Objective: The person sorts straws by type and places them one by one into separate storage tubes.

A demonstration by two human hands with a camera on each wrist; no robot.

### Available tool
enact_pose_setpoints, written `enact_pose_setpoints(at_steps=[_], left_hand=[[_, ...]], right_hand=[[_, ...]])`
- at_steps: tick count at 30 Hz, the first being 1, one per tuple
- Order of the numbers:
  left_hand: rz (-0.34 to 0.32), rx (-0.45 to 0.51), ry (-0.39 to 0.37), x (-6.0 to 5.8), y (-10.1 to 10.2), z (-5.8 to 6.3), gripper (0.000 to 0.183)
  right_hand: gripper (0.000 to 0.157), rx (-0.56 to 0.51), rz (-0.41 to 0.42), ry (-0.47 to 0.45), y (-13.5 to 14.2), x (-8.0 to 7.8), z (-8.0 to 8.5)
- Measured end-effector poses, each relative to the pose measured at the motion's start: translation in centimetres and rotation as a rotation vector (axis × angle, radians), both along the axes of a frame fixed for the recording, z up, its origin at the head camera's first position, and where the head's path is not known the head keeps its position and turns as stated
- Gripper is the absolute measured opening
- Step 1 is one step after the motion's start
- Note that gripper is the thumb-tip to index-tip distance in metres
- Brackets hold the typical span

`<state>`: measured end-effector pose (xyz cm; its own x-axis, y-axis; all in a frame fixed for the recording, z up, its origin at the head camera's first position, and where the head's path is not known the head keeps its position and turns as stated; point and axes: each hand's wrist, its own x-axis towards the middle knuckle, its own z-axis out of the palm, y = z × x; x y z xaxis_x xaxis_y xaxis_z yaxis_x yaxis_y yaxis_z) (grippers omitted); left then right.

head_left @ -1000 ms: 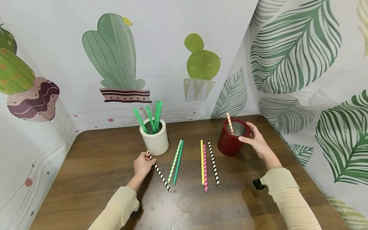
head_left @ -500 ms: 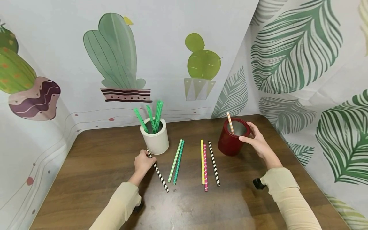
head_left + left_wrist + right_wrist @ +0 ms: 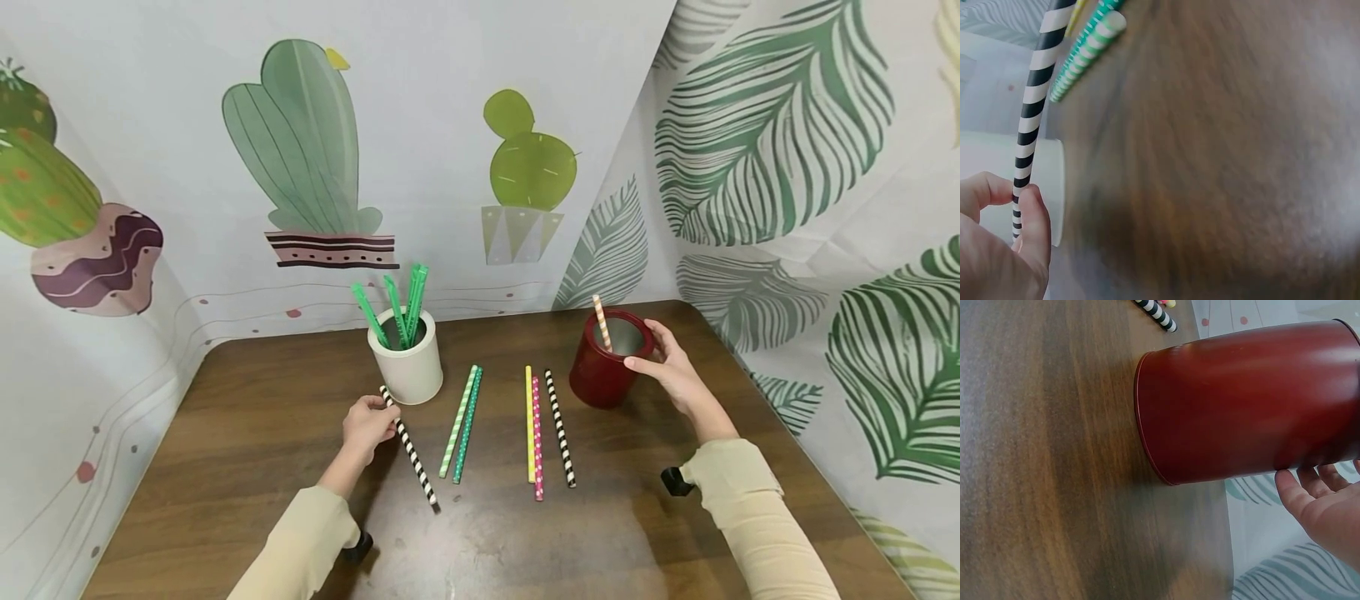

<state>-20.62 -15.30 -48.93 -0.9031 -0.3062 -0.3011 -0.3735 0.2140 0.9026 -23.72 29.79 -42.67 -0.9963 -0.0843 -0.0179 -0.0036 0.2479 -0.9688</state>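
Observation:
Between thumb and fingertips my left hand (image 3: pixel 367 429) pinches a black-and-white striped paper straw (image 3: pixel 411 457) near its far end. In the left wrist view that straw (image 3: pixel 1032 103) rises past the fingers, with the white cup behind it. The white cup (image 3: pixel 407 371), just beyond this hand, holds several green straws (image 3: pixel 412 304). My right hand (image 3: pixel 667 367) grips the dark red cup (image 3: pixel 600 375) at its right side, thumb at the near rim and fingers around the far side. An orange-and-white striped straw (image 3: pixel 602 323) leans inside the red cup.
On the brown table (image 3: pixel 225 467) between the cups lie a light-green striped straw (image 3: pixel 457 425), a teal dotted straw (image 3: pixel 468 425), a yellow straw (image 3: pixel 529 417), a pink dotted straw (image 3: pixel 537 442) and another black-and-white straw (image 3: pixel 559 429). A patterned wall covering (image 3: pixel 435 167) stands behind.
My left hand has shifted slightly left with the striped straw, whose near end has moved a little left and toward me. My right hand stays on the red cup.

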Motion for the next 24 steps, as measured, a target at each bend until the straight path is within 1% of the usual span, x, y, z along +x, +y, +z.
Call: enact_pose_setpoints(at_steps=[7, 10, 14, 18, 24], left_hand=[[0.005, 0.171, -0.017, 0.6, 0.8, 1.2, 0.032], [-0.002, 0.246, -0.012, 0.8, 1.4, 1.6, 0.03], [-0.016, 0.314, 0.001, 1.1, 2.4, 2.0, 0.022], [-0.019, 0.359, 0.007, 1.4, 3.5, 2.7, 0.014], [-0.014, 0.426, 0.031, 1.5, 5.3, 3.8, 0.012]], right_hand=[[0.078, 0.004, 0.004, -0.009, 0.1, 0.0, 0.0], [0.079, 0.002, 0.006, -0.015, 0.1, 0.0, 0.0], [0.08, -0.001, 0.007, -0.008, 0.1, 0.0, 0.0], [0.079, -0.007, 0.007, 0.006, 0.1, -0.1, -0.1], [0.079, -0.003, 0.004, 0.012, 0.2, -0.2, -0.2]])
